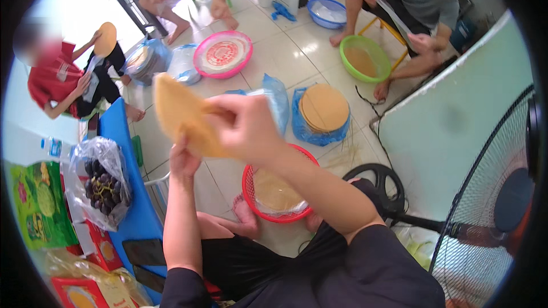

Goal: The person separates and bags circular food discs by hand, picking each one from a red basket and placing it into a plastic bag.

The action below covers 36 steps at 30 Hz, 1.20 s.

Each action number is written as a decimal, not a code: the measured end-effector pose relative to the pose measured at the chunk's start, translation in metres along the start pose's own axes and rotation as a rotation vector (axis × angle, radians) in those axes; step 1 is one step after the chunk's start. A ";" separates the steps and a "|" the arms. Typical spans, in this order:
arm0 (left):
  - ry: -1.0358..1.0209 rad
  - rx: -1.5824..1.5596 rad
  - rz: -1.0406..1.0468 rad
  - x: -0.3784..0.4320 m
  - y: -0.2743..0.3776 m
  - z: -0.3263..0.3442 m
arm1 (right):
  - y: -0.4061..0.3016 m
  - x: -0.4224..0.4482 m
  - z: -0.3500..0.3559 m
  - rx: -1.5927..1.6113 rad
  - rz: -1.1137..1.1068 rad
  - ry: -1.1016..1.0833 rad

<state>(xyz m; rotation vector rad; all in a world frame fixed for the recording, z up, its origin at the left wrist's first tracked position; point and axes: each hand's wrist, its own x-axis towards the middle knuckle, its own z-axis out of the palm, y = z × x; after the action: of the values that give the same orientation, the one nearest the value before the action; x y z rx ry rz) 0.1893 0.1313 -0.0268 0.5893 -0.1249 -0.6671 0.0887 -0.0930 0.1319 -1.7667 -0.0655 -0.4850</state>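
Note:
A thin round tan sheet (176, 105), blurred by motion and seen at a slant, is raised in front of me. My left hand (186, 158) pinches its lower edge. My right hand (246, 126) grips it by the right side, fingers partly hidden behind the wrist and knuckles. Below, between my feet, stands a red plastic basket (247, 199) with tan rounds (276, 188) on clear plastic inside; my right forearm covers part of it. Beyond the basket, a stack of similar tan rounds (326, 107) rests on a blue plastic bag (319, 137).
A blue table (139, 216) at left bears bagged grapes (102, 186) and phones (143, 251). At right stands a fan (479, 205). Three people sit around the tiled floor near a pink basin (201, 70), a green basin (347, 66) and a blue basin (329, 25).

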 end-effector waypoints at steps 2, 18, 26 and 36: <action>-0.108 0.013 0.083 -0.004 0.016 -0.017 | -0.002 0.003 0.030 0.094 -0.111 0.032; 0.197 0.112 0.154 0.040 0.018 -0.061 | 0.122 0.026 0.055 0.661 0.237 -0.012; 0.144 0.131 0.335 0.043 0.024 -0.037 | 0.112 0.036 0.039 0.174 -0.143 -0.045; -0.165 -0.128 0.451 0.045 0.018 -0.048 | 0.075 0.031 0.048 0.056 -0.537 -0.108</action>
<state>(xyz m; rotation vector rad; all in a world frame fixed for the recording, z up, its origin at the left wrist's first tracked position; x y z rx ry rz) 0.2484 0.1374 -0.0600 0.3635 -0.3557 -0.2806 0.1525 -0.0737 0.0661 -1.7116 -0.6347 -0.7619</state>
